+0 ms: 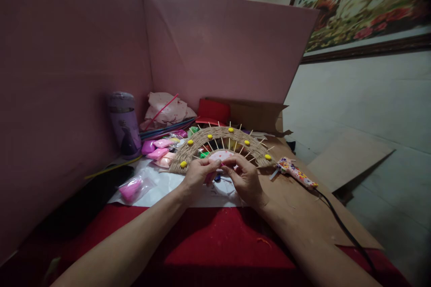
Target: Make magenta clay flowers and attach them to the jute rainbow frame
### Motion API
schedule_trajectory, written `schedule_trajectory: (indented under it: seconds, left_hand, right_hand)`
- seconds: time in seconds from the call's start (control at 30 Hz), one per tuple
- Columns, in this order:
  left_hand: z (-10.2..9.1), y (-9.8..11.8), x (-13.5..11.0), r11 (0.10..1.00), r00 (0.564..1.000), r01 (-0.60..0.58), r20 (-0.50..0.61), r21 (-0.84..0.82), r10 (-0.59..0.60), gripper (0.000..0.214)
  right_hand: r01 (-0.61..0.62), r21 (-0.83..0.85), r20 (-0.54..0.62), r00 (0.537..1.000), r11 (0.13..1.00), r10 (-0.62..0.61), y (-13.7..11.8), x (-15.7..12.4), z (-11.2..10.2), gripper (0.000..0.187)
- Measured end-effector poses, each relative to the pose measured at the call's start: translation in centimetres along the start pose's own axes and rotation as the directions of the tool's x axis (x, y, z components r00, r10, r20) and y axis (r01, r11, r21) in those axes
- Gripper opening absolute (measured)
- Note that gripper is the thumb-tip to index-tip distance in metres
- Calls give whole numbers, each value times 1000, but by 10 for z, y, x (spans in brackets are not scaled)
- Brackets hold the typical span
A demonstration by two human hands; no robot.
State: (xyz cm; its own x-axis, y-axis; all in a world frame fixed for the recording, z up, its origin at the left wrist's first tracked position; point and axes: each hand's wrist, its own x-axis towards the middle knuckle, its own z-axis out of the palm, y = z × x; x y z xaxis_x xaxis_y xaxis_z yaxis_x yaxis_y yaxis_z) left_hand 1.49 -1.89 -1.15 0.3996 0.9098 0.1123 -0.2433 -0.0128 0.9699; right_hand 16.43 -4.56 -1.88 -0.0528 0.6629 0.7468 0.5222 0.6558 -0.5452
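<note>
The fingers of my left hand (197, 175) and right hand (247, 180) nearly meet, drawn in narrow; whether they grip anything, I can't tell. Just beyond my fingertips, at the desk (208, 240), the twine-wrapped arch (220, 133) spans left to right, neither hand clearly nearer.

The hands (246, 180) partly hide the dotted piece (220, 155).
</note>
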Motion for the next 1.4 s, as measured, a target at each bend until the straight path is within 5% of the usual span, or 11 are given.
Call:
schedule_trajectory:
  seconds: [1.4]
  left_hand:
    - [1,0,0,995,998,46,40,-84,-43,38]
  right_hand:
    - [-34,0,-15,999,999,34,1,-1,0,7]
